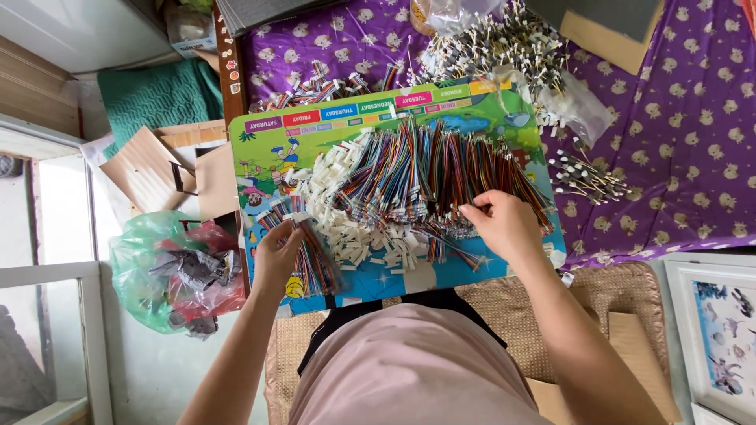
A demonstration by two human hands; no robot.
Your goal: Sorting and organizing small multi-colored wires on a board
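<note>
We are looking down on a colourful board (441,275), a flat glossy sheet printed with cartoon pictures, and it is serving as our landmark. It is lying on a purple patterned cloth (693,142), probably to give a hard, smooth surface over the soft fabric. Across the middle of the board a wide fan of thin wires (425,169) is spreading out, each strand coated in bright plastic and ending in a small white plug (354,236); the plugs are heaping toward the board's near edge, so the ends seem to be kept together for easy picking. At the board's near left corner our left hand (276,260) is gripping a small bundle of wires (311,256), its fingers curling around the strands to keep them aligned. Toward the near right of the board our right hand (504,228) is resting on the fan, its fingers (472,211) pinching a wire end with thumb and forefinger pressed together. Beyond the far edge of the board a loose pile of pale wires (504,43) is lying with a clear plastic bag (579,106). Left of the board a green plastic bag (157,267) is sagging on the floor, stuffed with crumpled scraps, beside flat pieces of cardboard (150,169).
</note>
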